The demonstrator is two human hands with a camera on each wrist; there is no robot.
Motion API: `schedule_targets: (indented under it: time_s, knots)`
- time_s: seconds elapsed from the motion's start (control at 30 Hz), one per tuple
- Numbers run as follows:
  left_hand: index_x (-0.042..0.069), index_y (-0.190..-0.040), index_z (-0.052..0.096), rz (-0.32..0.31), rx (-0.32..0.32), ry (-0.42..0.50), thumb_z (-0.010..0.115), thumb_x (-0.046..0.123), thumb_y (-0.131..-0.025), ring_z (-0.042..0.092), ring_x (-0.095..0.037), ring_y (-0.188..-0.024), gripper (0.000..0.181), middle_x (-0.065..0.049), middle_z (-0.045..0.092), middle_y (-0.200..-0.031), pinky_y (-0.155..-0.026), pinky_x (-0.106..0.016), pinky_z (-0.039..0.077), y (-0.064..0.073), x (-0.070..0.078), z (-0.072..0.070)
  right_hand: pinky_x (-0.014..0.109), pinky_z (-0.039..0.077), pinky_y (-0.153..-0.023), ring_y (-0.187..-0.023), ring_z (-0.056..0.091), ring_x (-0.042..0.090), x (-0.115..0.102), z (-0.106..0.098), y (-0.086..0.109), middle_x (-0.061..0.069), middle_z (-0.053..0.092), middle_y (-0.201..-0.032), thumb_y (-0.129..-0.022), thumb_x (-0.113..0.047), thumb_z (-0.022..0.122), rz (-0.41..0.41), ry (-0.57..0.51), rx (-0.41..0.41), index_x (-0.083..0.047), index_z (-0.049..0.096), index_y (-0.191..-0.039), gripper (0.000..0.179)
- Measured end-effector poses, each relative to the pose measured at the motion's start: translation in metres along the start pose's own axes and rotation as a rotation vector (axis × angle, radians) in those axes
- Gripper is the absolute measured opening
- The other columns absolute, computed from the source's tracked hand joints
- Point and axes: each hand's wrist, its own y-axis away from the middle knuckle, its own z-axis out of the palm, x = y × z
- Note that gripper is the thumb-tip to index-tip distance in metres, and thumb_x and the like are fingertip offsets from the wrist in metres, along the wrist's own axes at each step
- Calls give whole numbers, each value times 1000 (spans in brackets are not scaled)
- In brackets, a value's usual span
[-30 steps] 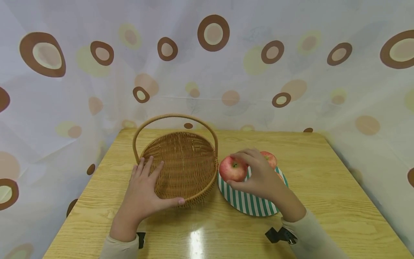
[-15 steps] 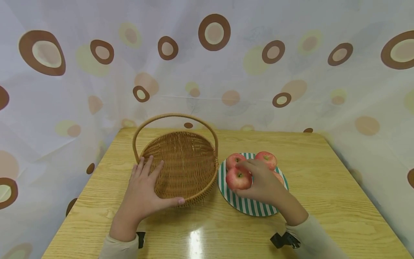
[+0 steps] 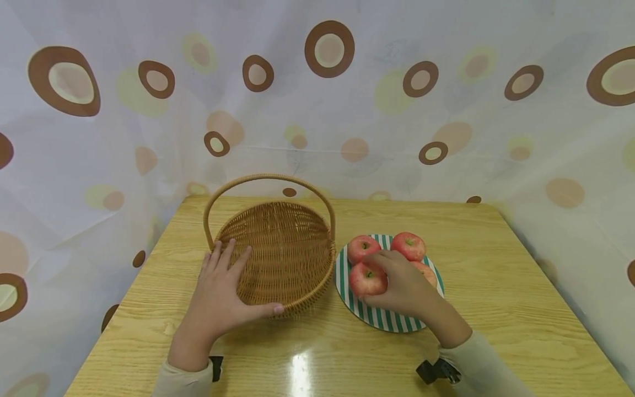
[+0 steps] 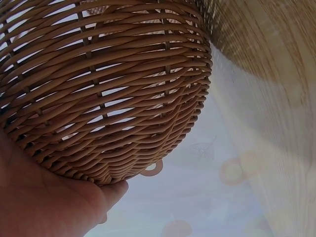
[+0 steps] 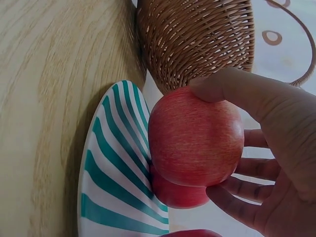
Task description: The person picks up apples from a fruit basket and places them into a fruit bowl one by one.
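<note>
My left hand rests on the left and near rim of a brown wicker basket with a tall arched handle, its fingers spread and straight. The left wrist view has the thumb side of that hand against the outside of the woven wall. To the right, my right hand holds a red apple between thumb and fingers over a round green-and-white striped plate. Seen from the right wrist, this apple covers part of another apple. Three other apples lie on the plate, one partly behind the hand.
Basket and plate stand side by side on a light wooden table, close together. A pale curtain with brown and yellow circles surrounds the back and sides. The basket's handle arches above its opening.
My right hand has carried the apple from near the basket's right side down and right, to the front left of the plate. The apple behind it has come into view. My left hand stays put.
</note>
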Motion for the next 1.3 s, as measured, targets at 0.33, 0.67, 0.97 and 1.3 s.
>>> schedule_targets:
  time_s: [0.33, 0.67, 0.97, 1.3]
  knots:
    - [11, -165, 38, -6, -8, -1, 76, 90, -66, 6, -52, -163, 133, -25, 18, -176, -130, -72, 9, 0, 0, 0, 49, 56, -96, -115, 62, 23, 4, 3, 3, -4, 72, -121, -79, -35, 92, -3, 20, -28, -17, 73, -126, 54]
    - [11, -166, 38, -10, -15, -2, 77, 89, -66, 6, -53, -163, 133, -25, 18, -176, -131, -71, 10, -1, 1, -1, 51, 57, -96, -118, 60, 25, 6, 3, 4, -3, 71, -124, -81, -32, 91, 12, 16, -60, -17, 72, -126, 51]
    - [11, -165, 38, -8, -15, -3, 76, 89, -66, 7, -53, -163, 132, -25, 19, -176, -130, -71, 10, -1, 1, -1, 53, 56, -99, -118, 61, 26, 6, 3, 4, -1, 71, -124, -80, -29, 90, -5, 27, -58, -16, 73, -125, 51]
    - [10, -165, 39, -6, -11, 3, 78, 88, -66, 7, -53, -163, 132, -25, 19, -175, -130, -72, 11, 0, 1, -1, 52, 57, -98, -118, 61, 27, 5, 5, 5, 0, 70, -126, -81, -30, 90, 6, 32, -61, -17, 73, -126, 51]
